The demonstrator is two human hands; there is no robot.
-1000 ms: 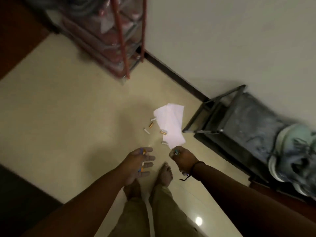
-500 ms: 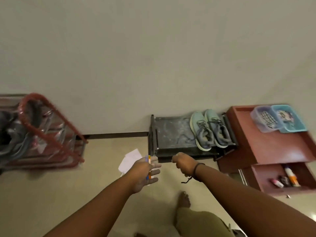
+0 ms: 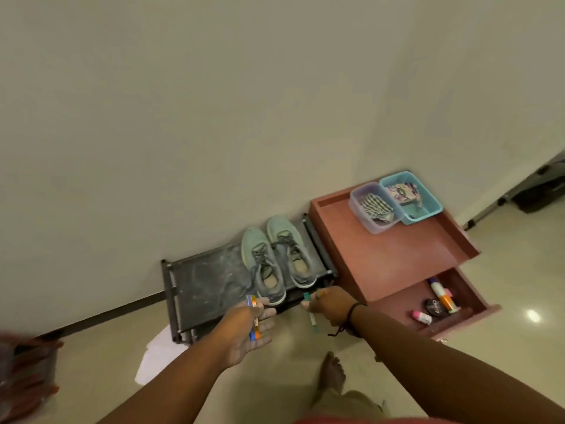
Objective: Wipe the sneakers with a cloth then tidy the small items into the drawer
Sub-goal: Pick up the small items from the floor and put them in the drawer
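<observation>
Both hands loaded: left hand (image 3: 244,327) cups batteries (image 3: 254,328), right hand (image 3: 328,305) pinches teal marker (image 3: 312,316). Tidy step; next, drop into open drawer (image 3: 406,296).

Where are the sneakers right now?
The sneakers sit side by side at the right end of the black rack against the wall, just left of the red cabinet.

Risen from the scattered items on the floor, the person has turned toward the open drawer (image 3: 440,304), both hands, left (image 3: 247,327) and right (image 3: 328,304), carrying small sticks past the sneakers (image 3: 276,260)
</observation>
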